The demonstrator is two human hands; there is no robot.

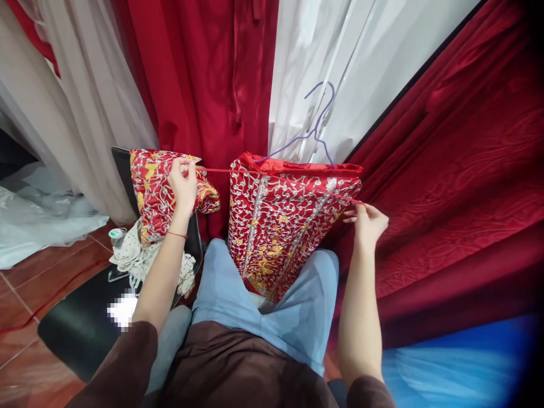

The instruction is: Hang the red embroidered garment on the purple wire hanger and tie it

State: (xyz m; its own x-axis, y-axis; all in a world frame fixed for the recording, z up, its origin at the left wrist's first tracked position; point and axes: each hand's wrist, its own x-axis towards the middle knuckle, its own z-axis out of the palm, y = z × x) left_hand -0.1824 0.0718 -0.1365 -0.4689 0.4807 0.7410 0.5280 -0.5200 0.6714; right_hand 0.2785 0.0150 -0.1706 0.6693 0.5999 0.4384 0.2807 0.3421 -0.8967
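A red garment with silver and gold embroidery (276, 226) hangs between my knees on a purple hanger (315, 133). Thin red ties stretch from its waistband out to both sides. My left hand (183, 178) pinches the end of the left tie, in front of a second embroidered red cloth (155, 184). On the other side, my right hand (369, 224) grips the right tie between thumb and fingers, just beyond the garment's right edge. Both ties look taut.
A black chair (80, 323) at the left bears a bundle of dotted white cloth (136, 255). Red curtains (199, 73) and white fabric hang ahead, dark red fabric (459, 187) at right. Clear plastic (38, 215) lies on the tiled floor at far left.
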